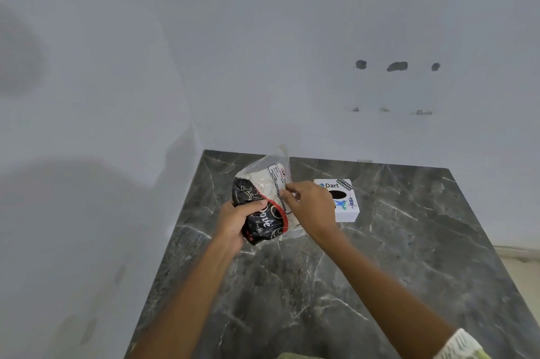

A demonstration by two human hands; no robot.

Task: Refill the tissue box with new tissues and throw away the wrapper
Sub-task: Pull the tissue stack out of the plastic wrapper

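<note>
A tissue pack [264, 198] in a clear and black wrapper with red trim is held above the dark marble counter [336, 285]. My left hand [233, 221] grips its black lower end. My right hand [309, 206] pinches the clear plastic at the pack's right side; white tissues show through the wrapper. Just behind my right hand stands a white tissue box [346, 203] with stickers and a dark round opening on top, partly hidden by that hand.
The counter fills a corner between two pale walls [263, 66]. The back wall carries several dark holes [397, 66]. The counter's right edge drops to a light floor [523, 271].
</note>
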